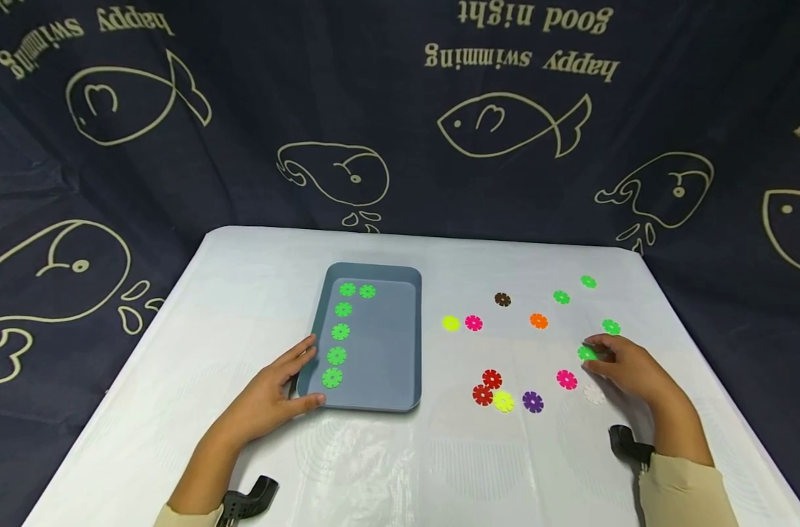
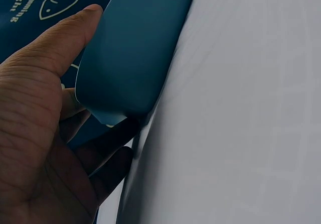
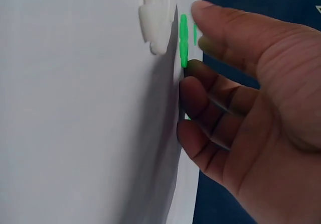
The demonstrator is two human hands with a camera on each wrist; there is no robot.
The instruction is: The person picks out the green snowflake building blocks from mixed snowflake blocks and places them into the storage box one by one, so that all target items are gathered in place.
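A blue-grey tray (image 1: pixel 373 269) lies left of centre on the white table, with several green toothed discs (image 1: pixel 339 333) in a line along its left side. My left hand (image 1: pixel 305 373) grips the tray's near-left corner, thumb on the front rim and fingers along the left wall. The left wrist view shows the same left hand (image 2: pixel 45 133) around the tray (image 2: pixel 135 48). My right hand (image 1: pixel 593 353) is at the right of the table and pinches a green disc (image 1: pixel 586 353) lying there. In the right wrist view the thumb and fingers of the right hand (image 3: pixel 194 40) close on the green disc (image 3: pixel 183 40), beside a white disc (image 3: pixel 155 13).
Loose discs are scattered right of the tray: yellow (image 1: pixel 451 323), pink (image 1: pixel 473 323), brown (image 1: pixel 502 299), orange (image 1: pixel 539 320), three green (image 1: pixel 561 297), two red (image 1: pixel 492 379), purple (image 1: pixel 533 402), white (image 1: pixel 594 394). A dark fish-print curtain (image 1: pixel 400 110) hangs behind the table.
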